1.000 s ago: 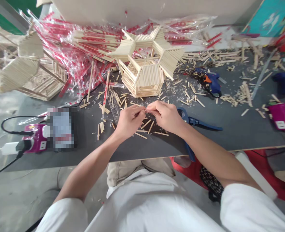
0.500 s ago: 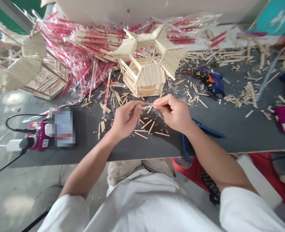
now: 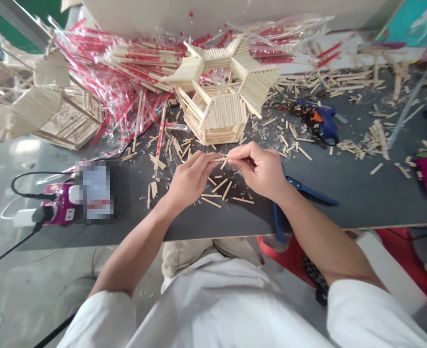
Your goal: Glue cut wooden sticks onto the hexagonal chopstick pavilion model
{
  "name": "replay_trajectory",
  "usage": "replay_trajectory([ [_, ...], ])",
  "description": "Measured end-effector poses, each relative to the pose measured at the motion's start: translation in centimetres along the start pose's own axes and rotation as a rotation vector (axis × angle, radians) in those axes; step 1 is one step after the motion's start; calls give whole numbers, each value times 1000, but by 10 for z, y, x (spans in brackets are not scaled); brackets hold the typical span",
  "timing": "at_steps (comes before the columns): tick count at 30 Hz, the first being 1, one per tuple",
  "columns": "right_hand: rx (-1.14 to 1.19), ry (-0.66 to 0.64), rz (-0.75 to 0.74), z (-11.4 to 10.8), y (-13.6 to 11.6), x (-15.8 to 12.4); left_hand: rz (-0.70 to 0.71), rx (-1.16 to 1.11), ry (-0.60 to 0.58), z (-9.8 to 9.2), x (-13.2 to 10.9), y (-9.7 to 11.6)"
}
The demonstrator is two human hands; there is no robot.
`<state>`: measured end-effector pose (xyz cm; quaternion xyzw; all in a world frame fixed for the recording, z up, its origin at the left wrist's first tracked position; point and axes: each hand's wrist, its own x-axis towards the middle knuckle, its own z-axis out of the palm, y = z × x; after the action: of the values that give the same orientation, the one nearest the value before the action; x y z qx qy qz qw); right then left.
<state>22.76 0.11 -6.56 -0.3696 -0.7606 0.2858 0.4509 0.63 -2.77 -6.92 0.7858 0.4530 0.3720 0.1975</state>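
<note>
A: A second ago your two hands were low over the desk [image 3: 344,193], fingertips meeting among the loose offcuts [image 3: 216,193]. You have lifted them since, and over the last half second they have hardly moved.

B: And the lift brought the short stick [image 3: 220,159] up with them. It lies roughly level between your fingertips, clear of the desk, over the middle stretch toward the near edge and a little in front of the stick house [image 3: 220,111]. I'd judge the picking-up is over and the piece is simply in hand.

A: Your left hand [image 3: 189,179] is pinched: thumb and forefinger closed on the stick's left end, the other fingers curled in under the palm.

B: Your right hand [image 3: 262,169] mirrors it, thumb and forefinger nipped on the right end, knuckles up, no slack between the fingers. A second sliver shows just under the stick; I can't tell whether you hold that one or it lies on the desk.

A: Neither hand touches anything else. The blue cutters [image 3: 300,191] lie by your right wrist, reaching past the near edge. The glue gun [image 3: 320,118] sits well apart toward the far right, and the red-printed packets [image 3: 126,72] are heaped along the far edge
</note>
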Motion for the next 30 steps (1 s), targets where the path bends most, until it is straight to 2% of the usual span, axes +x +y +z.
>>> replay_trajectory([
  [3, -1, 5, 0, 1, -2, 0, -10, -17, 52, 0, 0, 1],
  [7, -16, 17, 5, 0, -5, 1, -40, -52, 65, 0, 1, 2],
  [11, -30, 14, 26, -3, -8, 1, -129, -148, 81, 1, 0, 5],
  [17, 19, 20, 9, -2, -11, 1, -430, -706, 75, 6, 4, 6],
  [21, 86, 31, 38, 4, -13, -2, -507, -1002, 56, 9, 9, 5],
  [25, 43, 29, 18, 6, -14, -3, -483, -1146, 8, 16, 9, 3],
  [30, -9, -63, -64, -5, -13, 0, -347, -1088, -63, 14, 5, 0],
])
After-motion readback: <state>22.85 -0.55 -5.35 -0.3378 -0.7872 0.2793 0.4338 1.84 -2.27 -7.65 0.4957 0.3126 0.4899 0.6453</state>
